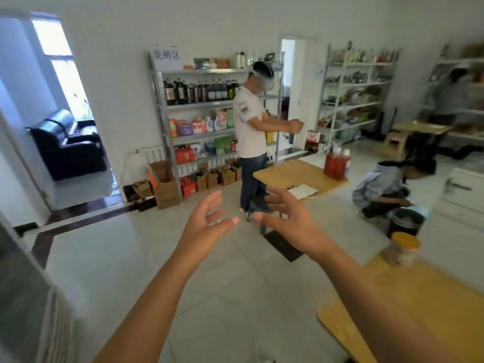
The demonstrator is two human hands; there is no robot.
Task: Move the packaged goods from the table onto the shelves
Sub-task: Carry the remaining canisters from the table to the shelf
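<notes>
Hovering empty, the left hand (207,224) and right hand (290,218) spread wide, palms facing, probably readying to grasp the jar (404,251) on the tabletop (432,310) to their right.

ahead: bare floor (157,258) is lying wide open | shelves (199,106): standing person (250,132) and dark stool (258,208) are blocking the right end | right: tabletop (419,310) with jar (404,251) is crowding the near side
</notes>
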